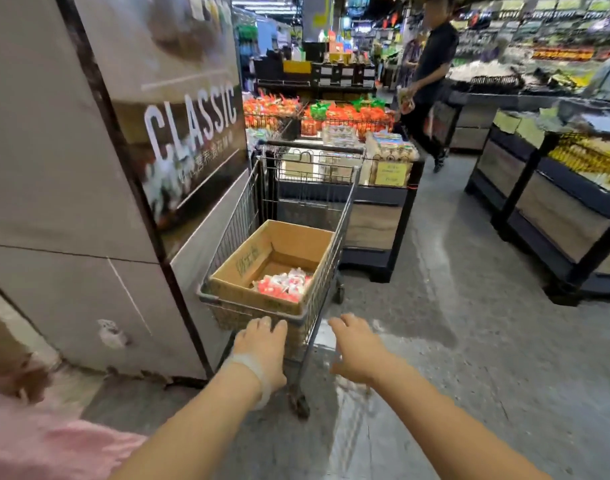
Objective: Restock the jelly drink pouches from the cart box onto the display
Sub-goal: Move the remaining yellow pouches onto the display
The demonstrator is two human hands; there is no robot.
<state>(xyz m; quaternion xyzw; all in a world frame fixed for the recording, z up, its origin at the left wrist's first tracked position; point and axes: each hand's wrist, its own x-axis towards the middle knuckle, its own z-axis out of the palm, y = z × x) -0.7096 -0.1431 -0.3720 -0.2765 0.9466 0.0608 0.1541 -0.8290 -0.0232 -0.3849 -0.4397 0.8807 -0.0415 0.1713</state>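
Pouches (283, 285) sit low in the box (258, 271) inside the cart (298, 216), mid-frame, directly above your hands. Your left hand (262, 344) rests on the cart's near rim, fingers loose, gripping nothing; it's nearer. Right hand (355, 348) hangs relaxed, off the cart's right corner. Display (317, 119) is beyond the cart, upper centre. Box wall hides some pouches; count unclear.

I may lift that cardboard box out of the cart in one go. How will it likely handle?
Probably light: the cardboard box looks mostly empty, with only a small heap of pouches in one corner. That load may slide and tilt it. Its open top could let the walls flex, so holding it from underneath seems safer.
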